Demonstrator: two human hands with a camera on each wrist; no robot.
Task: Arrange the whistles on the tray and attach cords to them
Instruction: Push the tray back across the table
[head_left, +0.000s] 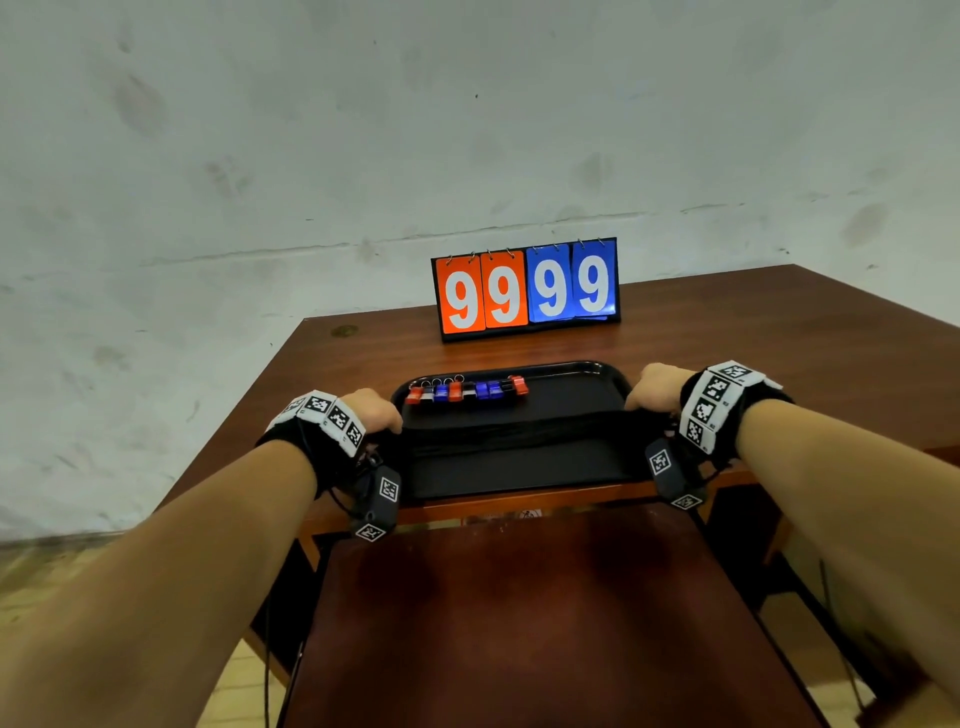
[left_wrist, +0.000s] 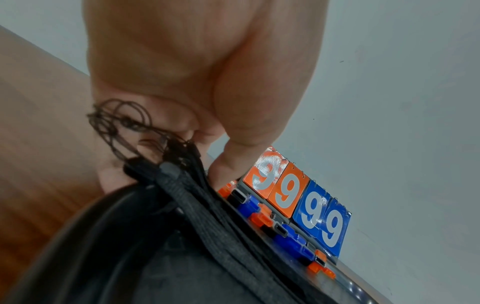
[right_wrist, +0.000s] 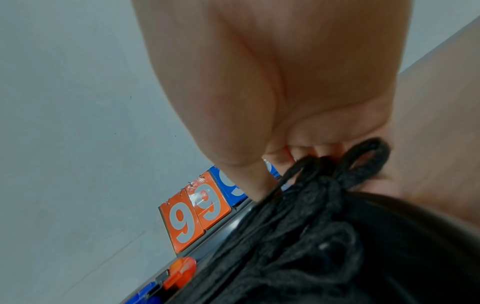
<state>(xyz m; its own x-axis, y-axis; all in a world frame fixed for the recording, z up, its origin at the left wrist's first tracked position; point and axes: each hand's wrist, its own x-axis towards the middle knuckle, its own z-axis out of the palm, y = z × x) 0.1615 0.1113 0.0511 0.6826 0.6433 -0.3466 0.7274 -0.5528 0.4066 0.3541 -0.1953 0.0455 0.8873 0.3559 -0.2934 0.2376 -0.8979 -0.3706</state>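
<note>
Item: black rectangular plastic tray on brown wooden surface. Row of red, blue and black plastic whistles lay along its far side; bundle of black woven cords stretched across its middle. Left hand and right hand gripped opposite cord ends, fingers curled. Orange-and-blue flip scoreboard stood behind.

Left hand pinches black cords at tray edge; whistles beyond.
</note>
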